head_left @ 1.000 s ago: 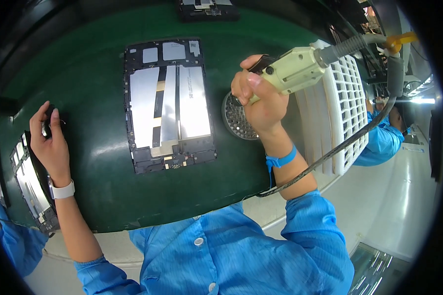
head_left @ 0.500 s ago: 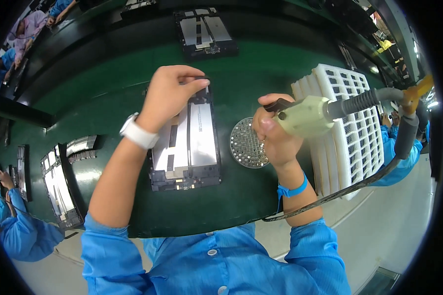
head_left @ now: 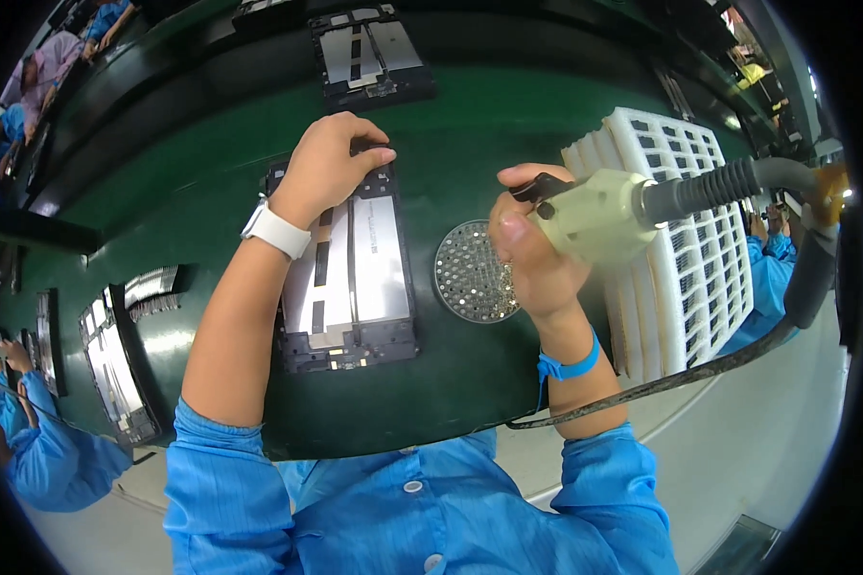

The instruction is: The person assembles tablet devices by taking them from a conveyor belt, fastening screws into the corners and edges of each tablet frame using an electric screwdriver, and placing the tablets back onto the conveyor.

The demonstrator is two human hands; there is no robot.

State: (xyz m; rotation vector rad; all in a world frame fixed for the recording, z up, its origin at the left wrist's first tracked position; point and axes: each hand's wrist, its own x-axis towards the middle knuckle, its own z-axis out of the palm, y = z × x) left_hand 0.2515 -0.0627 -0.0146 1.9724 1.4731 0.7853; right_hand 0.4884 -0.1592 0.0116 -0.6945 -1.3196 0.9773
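An opened tablet with silver battery panels and a black frame lies on the green bench in front of me. My left hand reaches over its far end, thumb and fingers closed at the far edge; the fingertips are partly hidden. In my right hand is a pale green electric screwdriver, gripped near its black lever and held above the bench. Its tip is hidden. Beneath and beside that hand sits a round dish of many small shiny screws.
White gridded foam trays are stacked at the right, close to the screwdriver. Its cable crosses my right forearm. A second opened tablet lies at the back, another at the left beside dark strips. Co-workers in blue sit at both sides.
The whole view has shifted slightly, so the tablets and dish appear a little further left. Both hands keep nearly the same pose, and the screwdriver stays in my right hand.
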